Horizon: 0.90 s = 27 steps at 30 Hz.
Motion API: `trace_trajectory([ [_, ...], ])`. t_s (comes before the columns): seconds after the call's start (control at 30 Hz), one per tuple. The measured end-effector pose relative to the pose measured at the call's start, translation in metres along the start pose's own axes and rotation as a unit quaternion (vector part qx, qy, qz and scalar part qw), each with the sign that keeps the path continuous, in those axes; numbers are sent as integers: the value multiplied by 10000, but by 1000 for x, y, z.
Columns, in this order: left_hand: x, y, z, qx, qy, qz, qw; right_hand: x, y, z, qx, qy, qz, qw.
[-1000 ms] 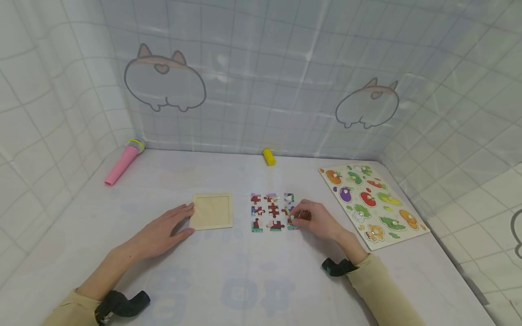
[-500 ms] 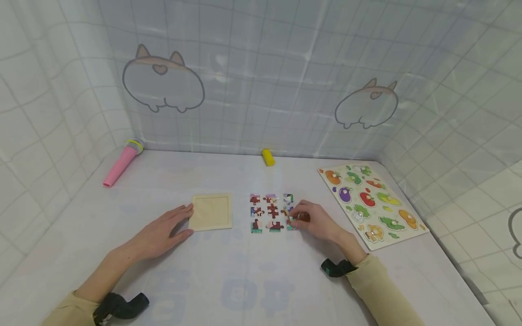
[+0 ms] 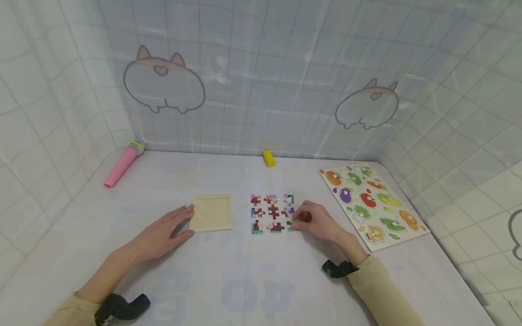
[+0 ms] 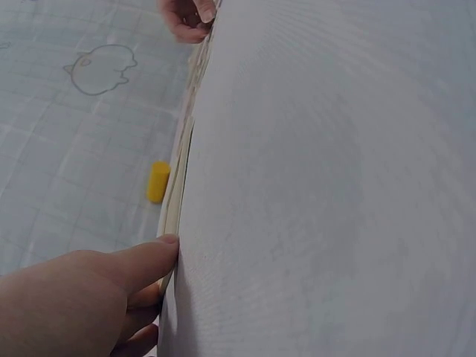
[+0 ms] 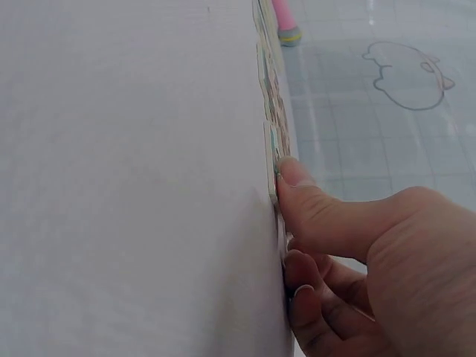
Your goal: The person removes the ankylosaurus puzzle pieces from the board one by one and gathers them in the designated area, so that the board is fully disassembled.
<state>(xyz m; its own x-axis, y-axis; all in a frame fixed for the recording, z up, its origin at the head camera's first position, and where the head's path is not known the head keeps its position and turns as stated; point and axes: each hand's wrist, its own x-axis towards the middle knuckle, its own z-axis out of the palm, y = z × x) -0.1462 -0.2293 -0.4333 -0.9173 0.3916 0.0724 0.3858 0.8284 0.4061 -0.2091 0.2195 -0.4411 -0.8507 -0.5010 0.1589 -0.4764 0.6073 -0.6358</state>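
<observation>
A shallow wooden puzzle tray (image 3: 211,213) lies bare inside on the white table. My left hand (image 3: 163,233) rests at its left side, fingers fairly straight, with fingertips and thumb touching the frame. Right of the tray, jigsaw pieces (image 3: 273,212) lie spaced apart in three rows of three. My right hand (image 3: 320,222) is at the right column, thumb and index finger pinching the right edge of the bottom-right puzzle piece (image 3: 290,226). In the right wrist view, the thumb (image 5: 297,178) lies on that piece, with the other fingers curled beside it.
A vegetable peg board (image 3: 373,203) lies to the right, close by the right forearm. At the back stands a yellow cylinder (image 3: 268,158), tilted in view. A pink toy microphone (image 3: 124,163) lies at the back left. Tiled-pattern sheets (image 3: 261,81) enclose the table.
The bottom-right puzzle piece has shifted slightly downward under my right fingers, bringing it nearer its row. My left hand and the tray stay put.
</observation>
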Motion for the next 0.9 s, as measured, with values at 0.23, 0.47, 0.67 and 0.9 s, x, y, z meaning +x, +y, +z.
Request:
trace_trajectory([
  [0.23, -1, -1, 1, 47, 4, -65, 10000, 0, 1, 1, -27, 51, 16, 10000],
  [0.47, -2, -1, -1, 59, -34, -101, 9999, 0, -1, 1, 9, 14, -76, 10000],
  [0.67, -5, 1, 0, -2, -73, -113, 9999, -2, -3, 0, 71, 23, -45, 10000],
  [0.9, -4, 2, -1, -71, -11, -56, 10000, -1, -1, 0, 238, 407, 563, 9973],
])
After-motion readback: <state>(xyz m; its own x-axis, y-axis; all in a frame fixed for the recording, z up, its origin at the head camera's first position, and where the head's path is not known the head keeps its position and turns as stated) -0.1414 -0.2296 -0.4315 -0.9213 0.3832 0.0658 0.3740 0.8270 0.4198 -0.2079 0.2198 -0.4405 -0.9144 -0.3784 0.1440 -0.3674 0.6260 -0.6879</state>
